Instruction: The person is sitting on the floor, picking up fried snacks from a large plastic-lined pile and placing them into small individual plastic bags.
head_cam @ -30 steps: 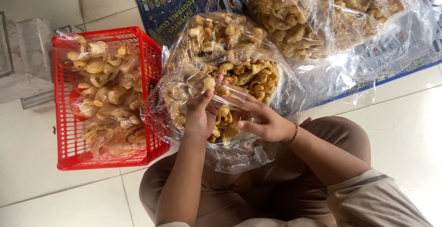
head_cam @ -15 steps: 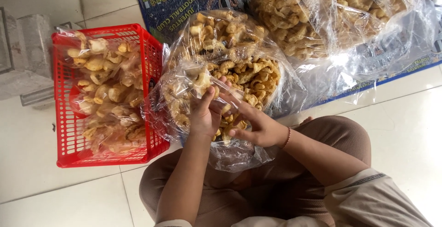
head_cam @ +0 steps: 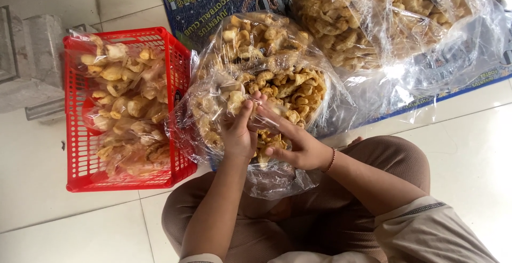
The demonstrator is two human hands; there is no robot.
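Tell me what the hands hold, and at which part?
Both the left hand and right hand grip a clear bag of crackers at its gathered open top.

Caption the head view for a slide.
Both hands, left and right, grip a clear bag of fried crackers beside a red basket.

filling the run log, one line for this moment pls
left hand: on bag | right hand: on bag | basket: beside bag
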